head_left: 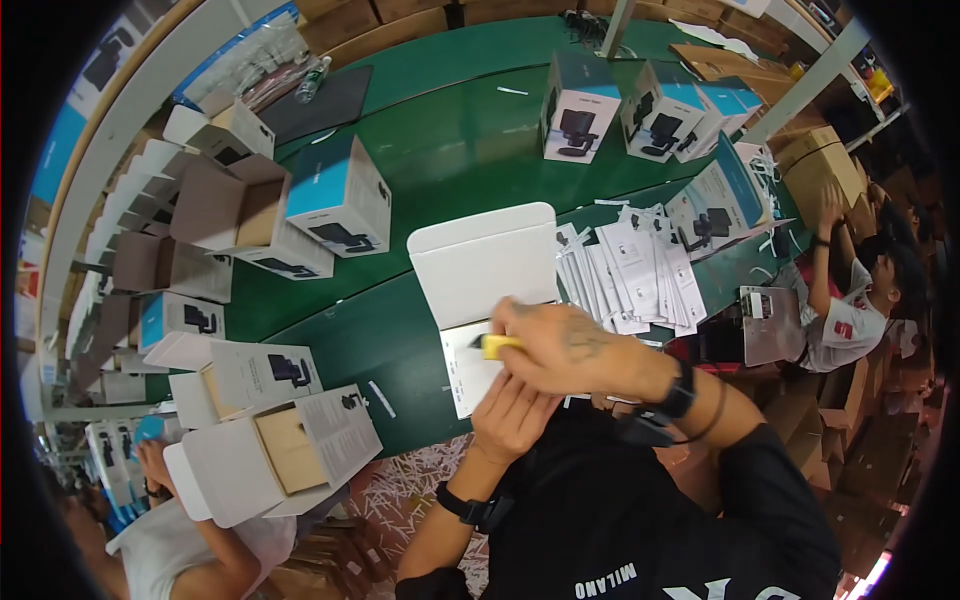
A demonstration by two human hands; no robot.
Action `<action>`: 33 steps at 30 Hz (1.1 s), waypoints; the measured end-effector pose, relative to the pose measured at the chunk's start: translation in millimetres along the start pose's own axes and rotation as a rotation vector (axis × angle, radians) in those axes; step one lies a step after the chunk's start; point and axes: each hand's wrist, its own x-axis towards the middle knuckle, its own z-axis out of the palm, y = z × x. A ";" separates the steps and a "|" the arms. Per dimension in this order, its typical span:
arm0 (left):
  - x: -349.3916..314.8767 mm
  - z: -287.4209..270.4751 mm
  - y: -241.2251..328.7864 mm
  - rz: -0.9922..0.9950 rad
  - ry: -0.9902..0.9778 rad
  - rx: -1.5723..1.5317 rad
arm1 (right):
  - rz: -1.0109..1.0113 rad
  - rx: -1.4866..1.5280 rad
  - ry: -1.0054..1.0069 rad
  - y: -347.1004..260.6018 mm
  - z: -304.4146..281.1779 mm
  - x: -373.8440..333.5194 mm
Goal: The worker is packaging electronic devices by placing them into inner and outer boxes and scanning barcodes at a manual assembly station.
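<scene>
In front of me on the green table stands a white carton (482, 262), its wide flap raised on the far side. My right hand (560, 345) is closed around a small yellow-and-black tool (497, 346) over the carton's near part; motion blur hides its exact kind. Just below, my left hand (513, 418) has its fingers bent together against the carton's near right side, partly covered by my right hand. A pile of white printed leaflets (640, 265) lies right of the carton.
Printed cartons (340, 195) stand at the left, several with flaps up. More boxes (582, 105) are at the back right. A shelf post (810, 80) rises there. One co-worker (845, 300) is at the right, another (200, 540) at the lower left.
</scene>
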 end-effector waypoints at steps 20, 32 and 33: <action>-0.4 5.5 -9.1 -0.068 0.118 -0.176 | -0.047 -0.063 0.003 21.1 50.0 40.9; 0.0 -7.0 -10.2 -0.063 0.129 -0.134 | -0.297 -0.565 0.170 -7.2 78.2 46.4; -1.0 -8.1 -11.3 -0.056 0.124 -0.132 | -0.282 -0.519 0.161 -8.0 77.2 48.5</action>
